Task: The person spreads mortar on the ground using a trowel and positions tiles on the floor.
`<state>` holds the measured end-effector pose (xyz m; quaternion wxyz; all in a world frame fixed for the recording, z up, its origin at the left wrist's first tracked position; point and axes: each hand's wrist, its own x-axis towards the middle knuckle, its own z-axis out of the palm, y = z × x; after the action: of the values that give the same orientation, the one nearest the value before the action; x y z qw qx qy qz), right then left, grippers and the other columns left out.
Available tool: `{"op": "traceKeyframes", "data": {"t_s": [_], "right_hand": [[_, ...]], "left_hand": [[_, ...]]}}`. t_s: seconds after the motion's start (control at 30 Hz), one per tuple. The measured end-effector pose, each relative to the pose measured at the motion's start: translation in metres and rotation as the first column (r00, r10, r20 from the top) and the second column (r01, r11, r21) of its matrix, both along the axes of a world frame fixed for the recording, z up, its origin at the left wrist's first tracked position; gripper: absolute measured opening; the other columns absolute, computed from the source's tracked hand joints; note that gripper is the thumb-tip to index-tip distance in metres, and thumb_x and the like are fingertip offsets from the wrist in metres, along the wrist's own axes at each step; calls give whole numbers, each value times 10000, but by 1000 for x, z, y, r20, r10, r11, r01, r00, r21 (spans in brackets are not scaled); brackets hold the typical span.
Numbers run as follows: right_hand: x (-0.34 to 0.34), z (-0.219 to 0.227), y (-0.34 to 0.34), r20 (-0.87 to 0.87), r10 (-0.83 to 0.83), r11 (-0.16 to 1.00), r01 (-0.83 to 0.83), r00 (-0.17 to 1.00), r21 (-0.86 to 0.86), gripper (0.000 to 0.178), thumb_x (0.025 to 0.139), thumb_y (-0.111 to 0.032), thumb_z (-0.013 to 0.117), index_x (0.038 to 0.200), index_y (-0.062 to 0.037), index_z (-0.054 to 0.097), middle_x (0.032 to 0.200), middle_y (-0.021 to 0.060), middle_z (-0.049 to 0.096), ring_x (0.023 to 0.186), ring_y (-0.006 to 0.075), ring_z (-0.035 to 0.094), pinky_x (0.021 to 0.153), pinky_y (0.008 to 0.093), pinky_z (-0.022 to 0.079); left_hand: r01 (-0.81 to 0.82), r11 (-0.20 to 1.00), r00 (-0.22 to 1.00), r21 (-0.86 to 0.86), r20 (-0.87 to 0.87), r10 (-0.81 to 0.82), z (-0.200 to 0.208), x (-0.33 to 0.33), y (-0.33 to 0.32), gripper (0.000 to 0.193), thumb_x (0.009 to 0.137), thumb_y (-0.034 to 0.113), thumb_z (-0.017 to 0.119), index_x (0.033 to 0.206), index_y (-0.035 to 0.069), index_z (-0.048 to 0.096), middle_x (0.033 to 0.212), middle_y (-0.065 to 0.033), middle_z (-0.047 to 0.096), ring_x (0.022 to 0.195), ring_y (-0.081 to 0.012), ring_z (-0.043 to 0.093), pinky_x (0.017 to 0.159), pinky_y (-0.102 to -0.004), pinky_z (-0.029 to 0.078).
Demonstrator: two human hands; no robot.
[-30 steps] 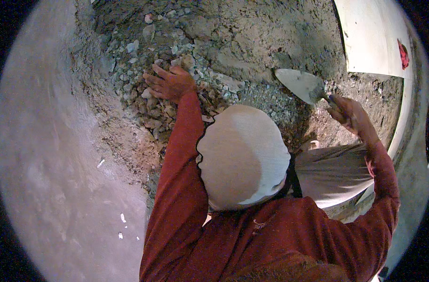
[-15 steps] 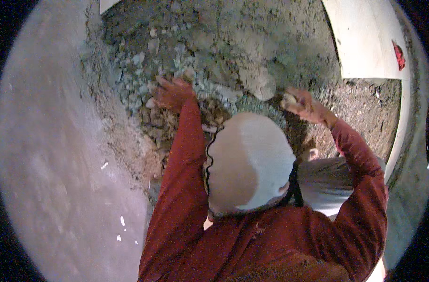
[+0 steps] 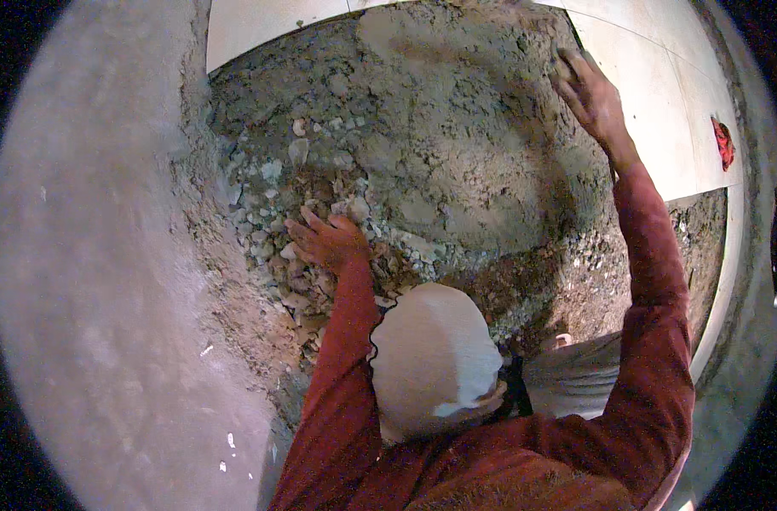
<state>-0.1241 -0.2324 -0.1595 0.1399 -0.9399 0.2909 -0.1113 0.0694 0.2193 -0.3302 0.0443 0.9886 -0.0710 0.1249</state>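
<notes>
My left hand (image 3: 330,243) rests palm down on loose rubble (image 3: 290,272), its fingers spread and nothing in its grasp. To its right lies a bed of grey, damp-looking mortar (image 3: 465,170) with a rough surface. My right hand (image 3: 591,98) is at the far right of that bed, beside the edge of the pale floor tiles (image 3: 661,94). Its fingers are curled round what seems to be a trowel, judging by the pale handle and flat blade half a second ago. The tool itself is mostly hidden and blurred now.
Pale tiles (image 3: 278,21) also border the bed at the back. A red crumpled item (image 3: 723,143) lies on the right-hand tiles. Smooth grey concrete floor (image 3: 107,255) runs along the left. My bent knee (image 3: 435,353) in light trousers is between my arms.
My right hand has swung forward from beside my knee to the far tile edge. My left hand stays on the rubble. The view has tilted, showing more tiles at the back.
</notes>
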Motion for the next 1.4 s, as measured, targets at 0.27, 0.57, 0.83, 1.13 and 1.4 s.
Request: {"op": "traceKeyframes", "data": {"t_s": [0.27, 0.57, 0.83, 1.13, 1.4], "right_hand": [[110, -51, -20, 63, 37, 977, -23, 997, -210, 570, 982, -396, 564, 1444, -71, 484, 1477, 217, 489, 1301, 402, 523, 1085, 464, 432], [118, -78, -29, 134, 94, 994, -101, 986, 47, 459, 1007, -426, 497, 1193, -13, 569, 1104, 256, 652, 1053, 449, 615, 896, 520, 486], [-8, -55, -94, 106, -454, 621, 229, 884, 749, 430, 995, -425, 572, 1154, -30, 630, 809, 47, 609, 615, 150, 581, 523, 319, 501], [87, -84, -36, 251, -292, 354, -140, 923, 925, 305, 1021, -330, 553, 1178, -69, 543, 857, 66, 634, 630, 188, 635, 512, 324, 563], [150, -84, 39, 411, -71, 566, -302, 909, 767, 328, 1034, -381, 519, 1108, -62, 497, 856, 81, 618, 603, 200, 626, 482, 353, 559]], "left_hand": [[-33, 999, 999, 11, 11, 33, 7, 0, -6, 602, 898, 322, 591, 1451, 128, 450, 1569, -222, 347, 1409, -402, 383, 1134, -585, 288], [-26, 999, 999, 33, -28, 27, -2, 1, -2, 570, 929, 314, 574, 1455, 130, 451, 1564, -235, 356, 1405, -413, 402, 1123, -619, 286], [6, 1000, 1000, 22, -26, -5, -8, 4, 3, 571, 927, 322, 557, 1451, 116, 466, 1569, -236, 336, 1414, -410, 385, 1118, -616, 292], [-41, 999, 995, 36, -91, 44, 5, 0, -3, 589, 912, 315, 551, 1456, 110, 457, 1579, -220, 328, 1417, -401, 377, 1118, -613, 283], [-6, 1000, 1000, 22, -29, 7, 6, 1, -3, 603, 889, 283, 601, 1453, 125, 460, 1574, -217, 343, 1423, -398, 370, 1115, -616, 284]]}}
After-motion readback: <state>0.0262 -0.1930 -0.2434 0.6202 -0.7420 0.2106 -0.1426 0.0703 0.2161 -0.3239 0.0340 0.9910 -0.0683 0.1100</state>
